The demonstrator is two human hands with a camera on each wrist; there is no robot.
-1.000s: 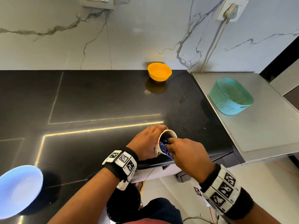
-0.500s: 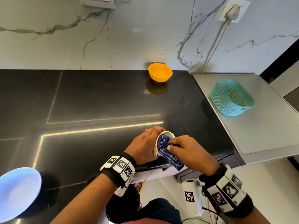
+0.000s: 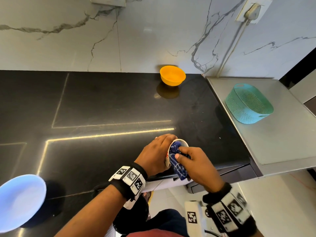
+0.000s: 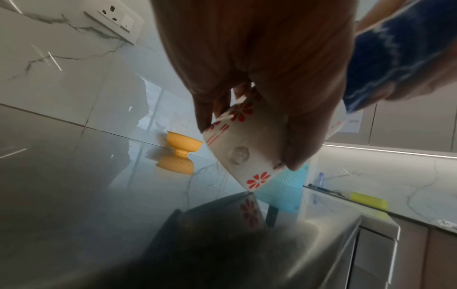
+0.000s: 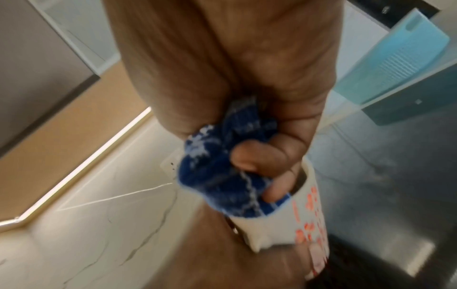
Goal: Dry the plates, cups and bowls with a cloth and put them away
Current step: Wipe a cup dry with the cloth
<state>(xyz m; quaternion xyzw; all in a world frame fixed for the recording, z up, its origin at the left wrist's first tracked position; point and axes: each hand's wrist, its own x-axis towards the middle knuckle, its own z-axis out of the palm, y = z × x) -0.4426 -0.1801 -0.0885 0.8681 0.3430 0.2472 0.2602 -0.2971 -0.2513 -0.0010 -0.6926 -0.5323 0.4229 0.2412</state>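
Your left hand point(image 3: 156, 153) grips a white cup point(image 4: 243, 150) printed with red flowers, fingers and thumb curled round its wall, holding it tilted at the front edge of the black counter point(image 3: 102, 103), its lower corner at or just above the glossy surface; contact cannot be confirmed. Your right hand point(image 3: 199, 165) pinches a blue patterned cloth point(image 3: 177, 161) between thumb and curled fingers, with the bunched cloth pushed into the cup's mouth and one end hanging down past the counter's front edge. In the right wrist view, your fingertips point(image 5: 277, 192) sit inside the rim against the cloth. An orange bowl point(image 3: 172, 75) stands upright at the back edge of the counter, against the marble wall, well apart from the cup. A pale blue bowl point(image 3: 20, 200) rests at the front left corner. A teal mesh basket point(image 3: 248, 103) sits on the grey steel surface point(image 3: 280, 142) adjoining the counter's right edge, toward its back.
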